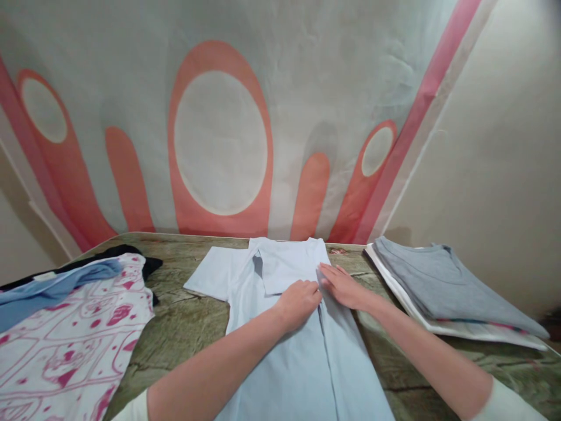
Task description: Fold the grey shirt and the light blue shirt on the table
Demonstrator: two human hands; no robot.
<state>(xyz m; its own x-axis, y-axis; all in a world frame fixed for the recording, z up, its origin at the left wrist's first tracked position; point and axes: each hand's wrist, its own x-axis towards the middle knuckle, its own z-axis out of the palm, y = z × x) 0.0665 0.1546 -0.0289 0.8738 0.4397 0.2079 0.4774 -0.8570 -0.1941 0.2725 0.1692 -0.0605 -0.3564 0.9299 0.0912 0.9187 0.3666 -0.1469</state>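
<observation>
A pale grey wall [315, 70] fills the back, wrinkled like cloth; coral shapes are painted on it: a big oval ring [175, 146] in the middle, smaller rings at left and right, rounded bars between them; a pink stripe [423, 99] slants up the right edge; a plain beige wall [504, 152] stands beyond it; below, a table [188, 321] shows a mottled green-brown, cracked-stone top; the light is soft and even.

Pale blue T-shirt [302, 362] lies flat on the table [188, 321], right side folded inward, seemingly face-down.
</observation>
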